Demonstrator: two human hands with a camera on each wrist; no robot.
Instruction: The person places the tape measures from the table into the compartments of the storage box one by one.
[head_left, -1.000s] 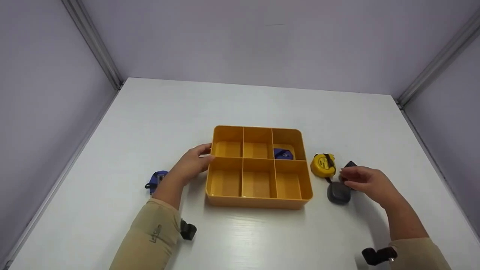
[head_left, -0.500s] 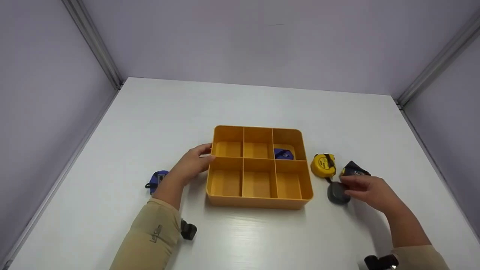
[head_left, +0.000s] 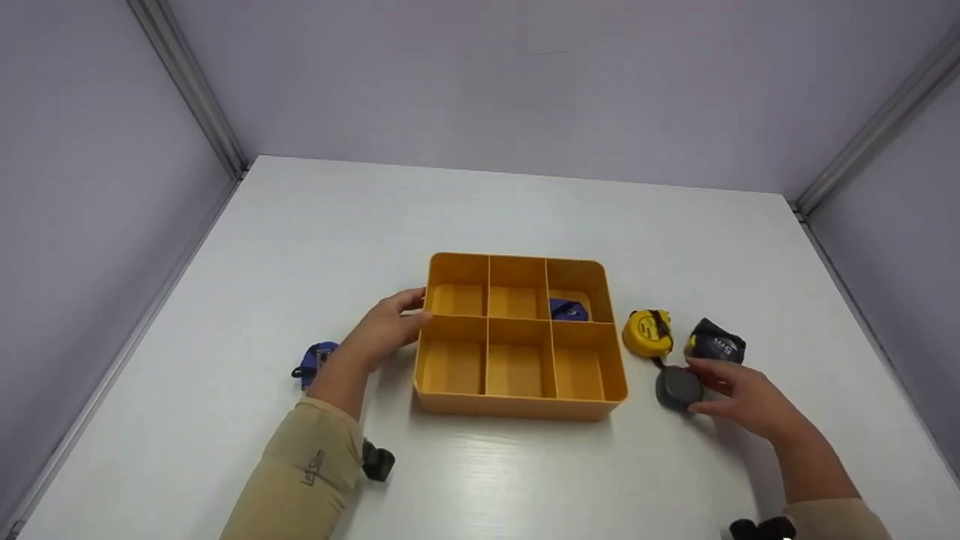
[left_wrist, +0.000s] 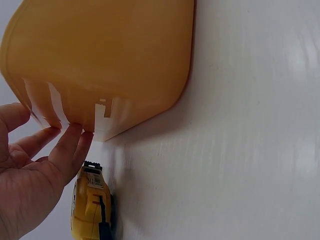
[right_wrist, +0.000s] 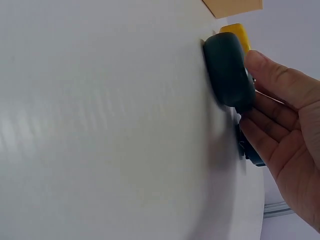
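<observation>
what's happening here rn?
A person steadies a yellow six-compartment tray with the left hand on its left wall. The right hand grips a grey tape measure lying right of the tray, beside a yellow one and a dark blue one. One small blue item sits in the far right compartment.
</observation>
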